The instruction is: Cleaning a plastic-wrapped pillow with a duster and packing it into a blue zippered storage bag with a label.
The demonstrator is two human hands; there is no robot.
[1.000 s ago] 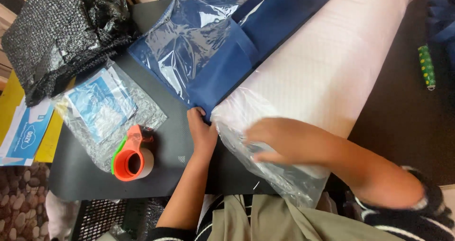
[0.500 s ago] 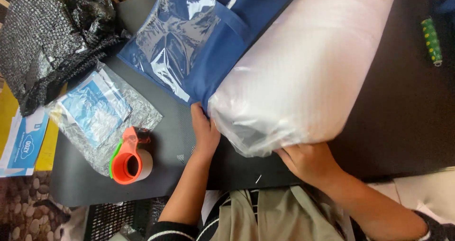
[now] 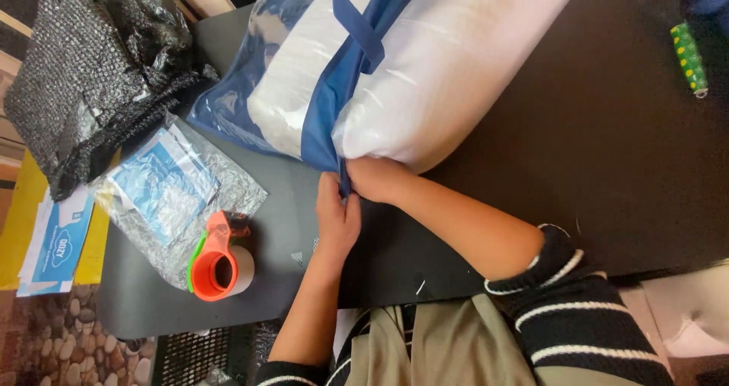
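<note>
Head view: the left hand [image 3: 336,213] and the right hand [image 3: 377,178] are brought together, both pinched on the near corner of the blue bag [image 3: 328,101], presumably so its edge is drawn shut around the white roll [image 3: 448,67] lying across the bench [image 3: 623,166]. An orange tape dispenser [image 3: 216,257], a clear packet [image 3: 171,189] and black mesh [image 3: 83,75] are left aside on the dark bench, with pebbled floor [image 3: 53,333] beyond.

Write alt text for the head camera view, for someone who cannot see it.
Two bare hands, left hand and right hand, pinch the blue bag edge around a white plastic-wrapped bundle on a dark table. An orange tape dispenser lies left.
</note>
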